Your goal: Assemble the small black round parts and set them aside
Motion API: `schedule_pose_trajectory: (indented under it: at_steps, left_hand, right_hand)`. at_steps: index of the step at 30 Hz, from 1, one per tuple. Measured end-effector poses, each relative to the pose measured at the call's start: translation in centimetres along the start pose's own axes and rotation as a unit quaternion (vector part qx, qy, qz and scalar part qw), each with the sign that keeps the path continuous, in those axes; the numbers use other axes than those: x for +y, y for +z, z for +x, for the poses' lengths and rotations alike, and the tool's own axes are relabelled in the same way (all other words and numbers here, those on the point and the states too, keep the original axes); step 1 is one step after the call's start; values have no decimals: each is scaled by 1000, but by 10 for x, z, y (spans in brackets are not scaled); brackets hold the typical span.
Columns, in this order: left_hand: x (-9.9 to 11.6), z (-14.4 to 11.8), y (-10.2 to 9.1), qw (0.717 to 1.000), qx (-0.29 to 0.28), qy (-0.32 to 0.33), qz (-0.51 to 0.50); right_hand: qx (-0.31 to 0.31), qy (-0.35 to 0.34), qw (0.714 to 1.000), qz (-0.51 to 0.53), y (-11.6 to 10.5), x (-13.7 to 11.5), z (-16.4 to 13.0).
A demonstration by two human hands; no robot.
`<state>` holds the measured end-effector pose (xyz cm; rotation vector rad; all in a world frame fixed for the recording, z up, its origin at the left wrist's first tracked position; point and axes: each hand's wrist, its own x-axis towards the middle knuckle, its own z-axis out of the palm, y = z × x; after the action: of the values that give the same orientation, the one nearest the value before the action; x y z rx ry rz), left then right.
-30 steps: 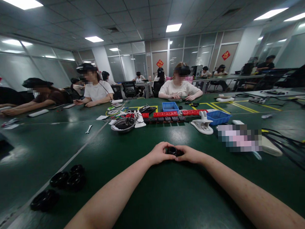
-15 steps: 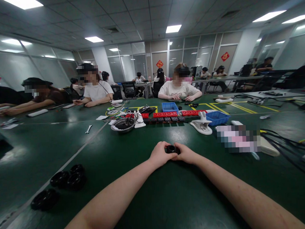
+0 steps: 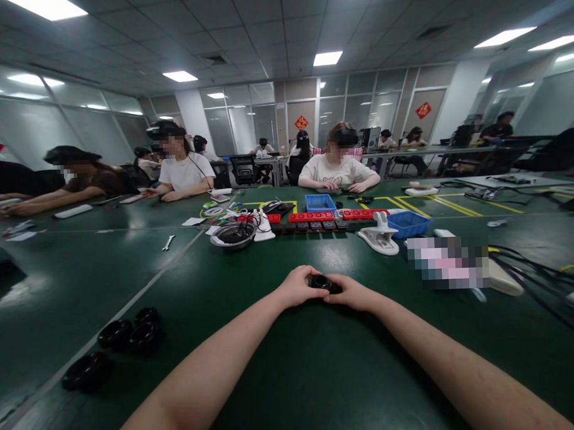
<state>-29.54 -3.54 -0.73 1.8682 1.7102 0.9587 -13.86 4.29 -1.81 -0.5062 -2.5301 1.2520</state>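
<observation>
Between my two hands is a small, glossy black ring-shaped part [image 3: 321, 281], with its round opening facing up. My left hand [image 3: 297, 287] wraps around its left side, fingers behind and thumb across the front. On the other side, my right hand [image 3: 350, 292] closes on the right edge, its thumb near the left thumb. Both hands rest low over the green table [image 3: 273, 366]. To the left lie several larger black rings, among them a front one [image 3: 86, 371] and a rear one [image 3: 116, 334].
A metal bowl [image 3: 233, 235] with black items stands ahead, beside red power strips [image 3: 310, 216]. Farther right are a white clip stand [image 3: 380, 235], a blue basket [image 3: 408, 223] and dark cables [image 3: 529, 275]. A wrench [image 3: 168, 243] lies left. A person [image 3: 340, 166] sits opposite.
Both hands stay around the black ring-shaped part. The left hand and the part have shifted very slightly left, and the thumbs sit a little farther apart. The camera view has moved slightly.
</observation>
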Motion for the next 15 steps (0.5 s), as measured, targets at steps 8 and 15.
schedule_pose_trajectory:
  at_steps: [8, 15]
  left_hand:
    - [-3, 1, 1, 999, 15, 32, 2]
    - [-1, 2, 1, 999, 10, 25, -17]
  right_hand:
    - [-29, -1, 998, 55, -4, 1, 1]
    - [-13, 7, 999, 38, -4, 1, 3]
